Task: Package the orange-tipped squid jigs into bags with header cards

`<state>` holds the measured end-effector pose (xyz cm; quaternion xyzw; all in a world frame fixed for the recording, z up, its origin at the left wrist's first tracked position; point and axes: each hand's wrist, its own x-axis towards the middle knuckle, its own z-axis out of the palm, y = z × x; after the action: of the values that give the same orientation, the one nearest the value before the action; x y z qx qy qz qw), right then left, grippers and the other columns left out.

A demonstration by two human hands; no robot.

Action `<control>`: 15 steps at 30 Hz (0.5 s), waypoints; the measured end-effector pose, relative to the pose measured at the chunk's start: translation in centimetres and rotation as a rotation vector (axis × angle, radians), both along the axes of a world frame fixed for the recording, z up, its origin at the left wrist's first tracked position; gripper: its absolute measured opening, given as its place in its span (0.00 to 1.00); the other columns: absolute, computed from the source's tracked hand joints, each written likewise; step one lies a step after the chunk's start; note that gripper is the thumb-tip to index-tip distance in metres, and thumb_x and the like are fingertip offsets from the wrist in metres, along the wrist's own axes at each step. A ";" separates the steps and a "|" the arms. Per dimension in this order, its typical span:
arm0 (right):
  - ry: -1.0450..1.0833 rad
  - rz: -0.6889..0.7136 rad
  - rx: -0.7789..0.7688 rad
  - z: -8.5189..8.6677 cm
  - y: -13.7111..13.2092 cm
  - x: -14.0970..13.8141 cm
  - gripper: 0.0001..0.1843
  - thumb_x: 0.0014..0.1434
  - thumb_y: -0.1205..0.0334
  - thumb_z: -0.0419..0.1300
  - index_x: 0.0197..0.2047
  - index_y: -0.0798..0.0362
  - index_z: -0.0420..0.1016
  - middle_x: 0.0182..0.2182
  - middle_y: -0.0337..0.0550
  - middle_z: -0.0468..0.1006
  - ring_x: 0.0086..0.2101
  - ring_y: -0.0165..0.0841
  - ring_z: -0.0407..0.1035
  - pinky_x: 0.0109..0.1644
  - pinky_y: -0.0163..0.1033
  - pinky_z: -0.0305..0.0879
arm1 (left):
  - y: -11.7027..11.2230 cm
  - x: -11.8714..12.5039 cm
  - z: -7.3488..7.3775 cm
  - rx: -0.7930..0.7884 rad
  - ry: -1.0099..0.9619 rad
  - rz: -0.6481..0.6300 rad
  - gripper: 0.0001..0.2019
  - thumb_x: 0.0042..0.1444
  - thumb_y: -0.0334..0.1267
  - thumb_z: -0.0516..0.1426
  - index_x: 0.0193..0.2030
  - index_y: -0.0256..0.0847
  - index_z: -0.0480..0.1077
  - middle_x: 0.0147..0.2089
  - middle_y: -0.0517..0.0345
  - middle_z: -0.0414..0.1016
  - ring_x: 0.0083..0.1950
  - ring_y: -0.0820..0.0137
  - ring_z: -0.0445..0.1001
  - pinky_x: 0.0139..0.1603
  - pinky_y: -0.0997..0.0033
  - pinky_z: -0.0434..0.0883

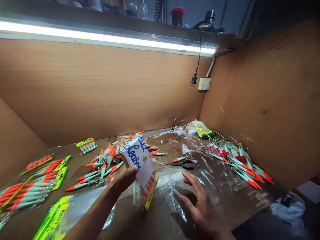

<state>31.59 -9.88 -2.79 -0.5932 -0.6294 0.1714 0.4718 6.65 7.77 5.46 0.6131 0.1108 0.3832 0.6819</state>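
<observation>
My left hand grips a white block with blue script, thumb in front and fingertips showing behind it. Held together with the block is a clear packet of orange-tipped fishing lures, its yellow header pointing down. How block and packet are joined, I cannot tell. My right hand is apart from them, thumb and fingers spread, over crumpled clear plastic. Beyond it lie black-handled pliers and a loose lure. Another lure rests near my left fingertips.
Loose lures are heaped left of centre and at right. Packed lures and yellow-green header bags lie at left. Plastic scraps litter the brown table. A black plug dangles near the outlet.
</observation>
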 end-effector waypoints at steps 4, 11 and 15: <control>0.111 0.063 -0.004 3.2 1.6 0.5 0.30 0.66 0.58 0.59 0.69 0.41 0.59 0.64 0.46 0.66 0.58 0.42 0.67 0.63 0.50 0.66 | 0.1 0.3 -0.2 -0.123 -0.048 -0.224 0.41 0.48 0.57 0.66 0.66 0.39 0.63 0.68 0.38 0.64 0.71 0.44 0.56 0.72 0.44 0.47; 0.334 0.413 0.005 10.0 10.1 -2.4 0.37 0.61 0.52 0.65 0.70 0.44 0.58 0.59 0.48 0.73 0.58 0.42 0.67 0.60 0.50 0.67 | 0.3 1.6 -4.0 -0.259 0.004 -0.478 0.43 0.48 0.60 0.66 0.65 0.36 0.64 0.67 0.38 0.66 0.71 0.43 0.57 0.72 0.40 0.45; 0.501 0.546 -0.124 10.4 14.9 -4.0 0.31 0.54 0.54 0.70 0.60 0.50 0.71 0.41 0.44 0.81 0.40 0.37 0.76 0.46 0.43 0.74 | -0.1 2.2 -5.2 -0.343 -0.056 -0.451 0.53 0.42 0.71 0.63 0.67 0.34 0.62 0.68 0.33 0.63 0.72 0.41 0.54 0.71 0.40 0.46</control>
<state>27.55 5.04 7.61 -0.3708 -0.6177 0.4683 0.5114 8.82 7.69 0.23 0.4873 0.0162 0.2143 0.8464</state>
